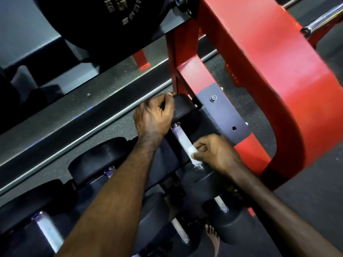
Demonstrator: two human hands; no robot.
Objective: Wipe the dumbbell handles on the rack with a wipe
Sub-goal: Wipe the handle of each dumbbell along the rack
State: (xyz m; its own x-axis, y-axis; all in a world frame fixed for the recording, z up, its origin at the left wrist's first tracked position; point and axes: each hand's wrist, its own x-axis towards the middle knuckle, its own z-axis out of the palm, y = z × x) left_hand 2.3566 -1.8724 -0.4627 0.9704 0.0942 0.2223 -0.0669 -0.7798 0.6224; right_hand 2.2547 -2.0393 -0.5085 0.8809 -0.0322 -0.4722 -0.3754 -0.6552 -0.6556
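Note:
A black dumbbell lies on the rack beside the red upright, its knurled silver handle [179,139] running from upper left to lower right. My right hand [216,152] pinches a small white wipe [191,150] against the lower end of that handle. My left hand [155,115] grips the far black head [184,106] of the same dumbbell, fingers curled over its edge. The near head [200,182] sits just below my right hand.
The red rack frame [259,75] curves close on the right, with a grey bolted plate [222,112]. More black dumbbells with silver handles [49,232] line the rack to the left and on a lower tier [180,231]. A large weight plate [118,21] hangs above. A bare foot [213,238] shows below.

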